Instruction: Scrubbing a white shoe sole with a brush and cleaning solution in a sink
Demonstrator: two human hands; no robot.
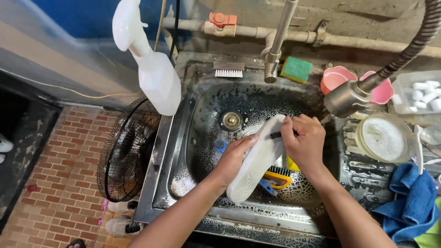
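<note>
**soapy_sole:** While the sink (pixel 202 98) is sitting there all sudsy, can somebody tell me which step this person is on? Going near to far, please.

**brushfan22:** Sure. Nearest the camera, both forearms are reaching in over the sink's front rim. Left hand (pixel 234 158) is gripping a white shoe (pixel 257 160), fingers wrapped around its side, and it's holding the shoe tilted above the basin with the sole facing up. Right hand (pixel 304 140) is sitting on the upper end of the shoe, fingers clamped together on a small dark brush (pixel 275 135) that's pressing against the sole.

**soapy_sole:** So scrubbing, not rinsing?

**brushfan22:** That's my read, mid-scrub. No water is coming out of the sprayer head (pixel 345 97) hanging just past the right hand, and foam is lying all over the basin.

**soapy_sole:** What's underneath the shoe?

**brushfan22:** A yellow-handled scrub brush (pixel 279 174) is lying in the basin with something blue beside it. Can't tell what the blue thing is.

**soapy_sole:** And further back?

**brushfan22:** The drain (pixel 231 120), then a white-bristled brush (pixel 228 70) and a green sponge (pixel 296 69) on the back ledge. Pink cups (pixel 337 78) are sitting off to the right, a blue cloth (pixel 411 197) nearer on that side, and a white spray bottle (pixel 154 69) is hanging at left.

**soapy_sole:** Next move?

**brushfan22:** I'm guessing it's calling for short strokes down toward the heel while the left hand is keeping the shoe steady, since soap is making everything slippery.
</note>
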